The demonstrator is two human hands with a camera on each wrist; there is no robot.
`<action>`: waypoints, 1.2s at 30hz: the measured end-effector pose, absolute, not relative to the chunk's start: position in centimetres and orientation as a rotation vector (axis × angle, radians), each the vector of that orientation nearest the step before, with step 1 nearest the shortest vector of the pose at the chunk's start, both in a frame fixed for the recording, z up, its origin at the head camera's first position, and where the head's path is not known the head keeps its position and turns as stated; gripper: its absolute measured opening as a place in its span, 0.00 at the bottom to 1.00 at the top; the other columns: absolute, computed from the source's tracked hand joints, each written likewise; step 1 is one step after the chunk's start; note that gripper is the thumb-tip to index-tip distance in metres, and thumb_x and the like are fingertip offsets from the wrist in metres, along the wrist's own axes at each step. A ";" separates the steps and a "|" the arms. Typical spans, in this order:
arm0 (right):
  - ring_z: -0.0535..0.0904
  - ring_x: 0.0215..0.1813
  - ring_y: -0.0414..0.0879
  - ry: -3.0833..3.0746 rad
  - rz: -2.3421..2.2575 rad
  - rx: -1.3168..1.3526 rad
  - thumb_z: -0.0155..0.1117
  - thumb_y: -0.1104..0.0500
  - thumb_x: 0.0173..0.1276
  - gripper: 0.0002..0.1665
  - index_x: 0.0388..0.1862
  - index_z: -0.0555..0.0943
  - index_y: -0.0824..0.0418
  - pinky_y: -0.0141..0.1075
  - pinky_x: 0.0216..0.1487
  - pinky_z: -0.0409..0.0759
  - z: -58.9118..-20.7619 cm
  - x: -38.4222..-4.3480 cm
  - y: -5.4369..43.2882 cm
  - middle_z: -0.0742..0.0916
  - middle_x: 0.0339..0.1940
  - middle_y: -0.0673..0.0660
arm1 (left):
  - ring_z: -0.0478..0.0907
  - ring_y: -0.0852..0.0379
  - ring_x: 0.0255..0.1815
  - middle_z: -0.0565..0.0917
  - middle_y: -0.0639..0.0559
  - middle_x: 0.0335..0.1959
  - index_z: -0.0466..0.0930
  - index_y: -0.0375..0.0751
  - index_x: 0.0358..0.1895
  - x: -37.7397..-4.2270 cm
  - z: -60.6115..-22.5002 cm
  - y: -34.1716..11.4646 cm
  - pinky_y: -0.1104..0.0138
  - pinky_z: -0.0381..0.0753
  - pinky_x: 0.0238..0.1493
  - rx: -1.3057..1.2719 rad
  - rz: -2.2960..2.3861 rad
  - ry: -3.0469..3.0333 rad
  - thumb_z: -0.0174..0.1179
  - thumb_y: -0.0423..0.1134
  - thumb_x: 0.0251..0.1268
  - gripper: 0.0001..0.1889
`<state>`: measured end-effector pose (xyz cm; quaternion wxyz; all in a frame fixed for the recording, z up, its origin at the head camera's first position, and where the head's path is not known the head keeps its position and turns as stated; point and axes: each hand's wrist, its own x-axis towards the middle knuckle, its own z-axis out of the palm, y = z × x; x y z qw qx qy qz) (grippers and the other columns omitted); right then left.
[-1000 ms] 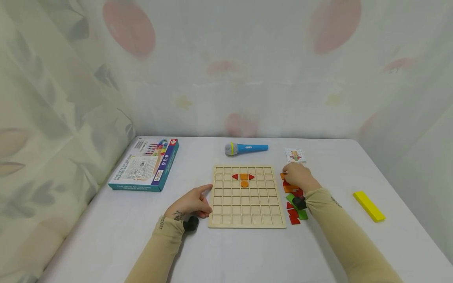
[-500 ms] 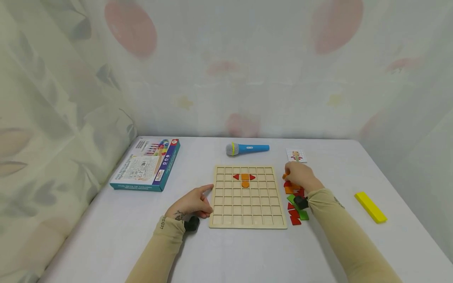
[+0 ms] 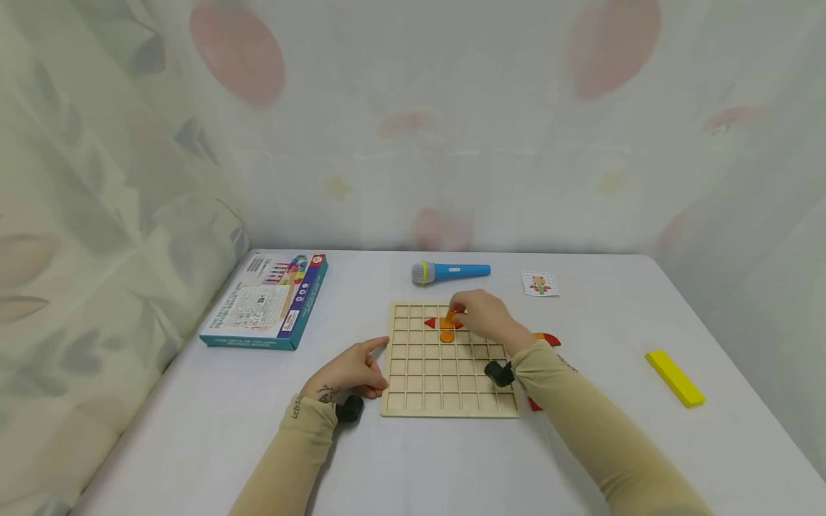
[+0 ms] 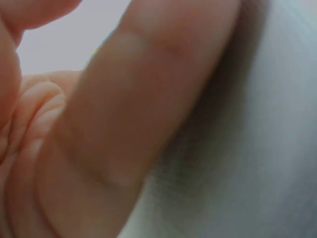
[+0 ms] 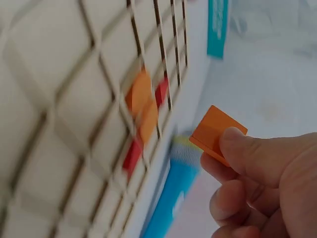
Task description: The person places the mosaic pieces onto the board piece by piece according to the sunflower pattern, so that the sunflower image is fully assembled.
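Observation:
My right hand point(image 3: 484, 315) pinches an orange square tile point(image 5: 214, 125) between thumb and fingers, holding it above the upper part of the wooden grid board point(image 3: 419, 387). Set in the board are an orange square point(image 5: 148, 120), an orange disc point(image 3: 447, 336) below it, and red triangles on both sides; the right wrist view shows one red triangle point(image 5: 132, 157) clearly. My left hand point(image 3: 348, 369) rests at the board's left edge, touching it with extended fingers. Only blurred fingers point(image 4: 133, 104) fill the left wrist view.
Loose red and orange pieces point(image 3: 550, 338) lie right of the board, mostly hidden by my right forearm. Behind the board are a toy microphone point(image 3: 452, 271) and a small pattern card point(image 3: 539, 284). A box point(image 3: 258, 304) lies left, a yellow bar point(image 3: 674, 378) right.
My right hand has left the loose pieces at the right and moved left over the board, carrying an orange square tile. My left hand has stayed at the board's edge.

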<state>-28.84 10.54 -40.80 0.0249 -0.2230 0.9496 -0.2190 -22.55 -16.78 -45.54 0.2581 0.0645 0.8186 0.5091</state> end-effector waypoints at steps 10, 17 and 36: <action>0.79 0.39 0.43 2.915 -0.553 -0.762 0.62 0.61 0.61 0.08 0.39 0.83 0.53 0.38 0.38 0.78 -42.8 -28.7 6.7 0.86 0.38 0.49 | 0.77 0.60 0.17 0.79 0.46 0.22 0.51 0.40 0.72 -22.6 -45.6 -16.7 0.68 0.82 0.23 0.155 1.368 2.222 0.64 0.24 0.44 0.47; 0.80 0.43 0.45 2.913 -0.517 -0.757 0.63 0.60 0.61 0.08 0.40 0.83 0.55 0.41 0.43 0.78 -43.1 -28.6 6.3 0.86 0.40 0.50 | 0.76 0.60 0.16 0.79 0.46 0.20 0.52 0.40 0.72 -22.6 -45.5 -16.6 0.68 0.81 0.23 0.149 1.366 2.228 0.64 0.24 0.43 0.48; 0.74 0.34 0.42 2.965 -0.329 -0.796 0.60 0.61 0.62 0.06 0.28 0.82 0.52 0.36 0.32 0.74 -43.8 -28.7 5.7 0.82 0.33 0.49 | 0.77 0.60 0.16 0.80 0.46 0.20 0.51 0.40 0.72 -22.7 -45.6 -16.5 0.68 0.81 0.23 0.162 1.341 2.244 0.64 0.25 0.43 0.48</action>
